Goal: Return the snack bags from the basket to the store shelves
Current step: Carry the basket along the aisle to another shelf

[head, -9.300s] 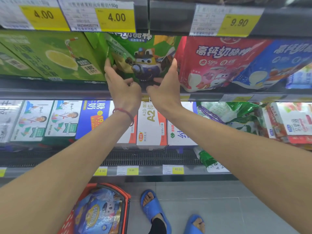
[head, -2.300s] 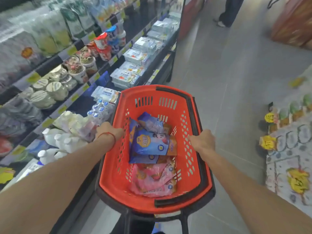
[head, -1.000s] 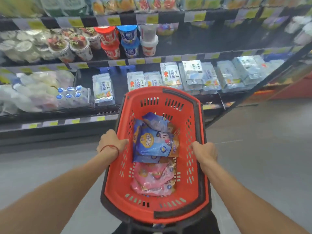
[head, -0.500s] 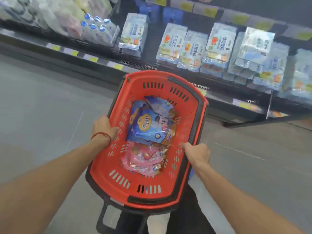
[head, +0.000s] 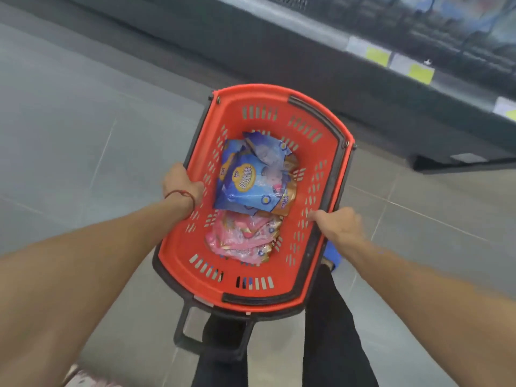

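Red basket (head: 251,92) of snack bags (head: 251,180), left grip (head: 181,185) and right grip (head: 340,227) clutching its rim.

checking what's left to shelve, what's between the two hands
Head view: red basket holding blue snack bags and pink snack bags, gripped by left hand and right hand.

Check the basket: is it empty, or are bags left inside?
Not empty: blue bags and pink bags lie inside the red basket. Left hand and right hand grip its sides.

My red plastic basket (head: 282,101) carries blue snack bags (head: 251,180) toward its far end, overlapping the pink snack bags (head: 240,238) lying nearer me.
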`<state>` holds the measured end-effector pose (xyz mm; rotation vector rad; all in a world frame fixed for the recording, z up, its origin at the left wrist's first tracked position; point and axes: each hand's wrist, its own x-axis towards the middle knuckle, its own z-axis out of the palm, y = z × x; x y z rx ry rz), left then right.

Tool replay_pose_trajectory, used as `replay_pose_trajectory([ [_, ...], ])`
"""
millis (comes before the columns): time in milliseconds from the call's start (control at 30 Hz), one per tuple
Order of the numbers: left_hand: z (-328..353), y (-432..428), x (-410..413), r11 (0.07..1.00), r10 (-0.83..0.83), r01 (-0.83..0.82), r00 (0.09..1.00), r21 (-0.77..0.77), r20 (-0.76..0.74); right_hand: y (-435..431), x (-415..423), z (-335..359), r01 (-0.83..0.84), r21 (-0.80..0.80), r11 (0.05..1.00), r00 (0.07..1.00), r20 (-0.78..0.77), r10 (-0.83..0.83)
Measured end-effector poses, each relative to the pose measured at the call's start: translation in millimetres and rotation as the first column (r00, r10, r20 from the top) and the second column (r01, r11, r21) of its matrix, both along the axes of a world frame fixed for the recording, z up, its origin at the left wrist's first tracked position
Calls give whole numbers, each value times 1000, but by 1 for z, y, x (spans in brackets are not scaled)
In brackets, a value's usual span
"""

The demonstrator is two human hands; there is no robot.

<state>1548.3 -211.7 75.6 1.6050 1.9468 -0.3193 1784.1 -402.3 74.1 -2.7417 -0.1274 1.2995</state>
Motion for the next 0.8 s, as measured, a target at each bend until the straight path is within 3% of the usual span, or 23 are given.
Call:
replay_pose_trajectory([
  [333, -97, 14, -15, 996, -82, 84, 996, -41, 44, 8, -14, -106, -29, -107, 994, 1000, 4, 30],
  [800, -113, 63, 31, 987, -160, 159, 987, 24, 27, 49, 27, -116, -118, -28, 993, 991, 55, 119],
])
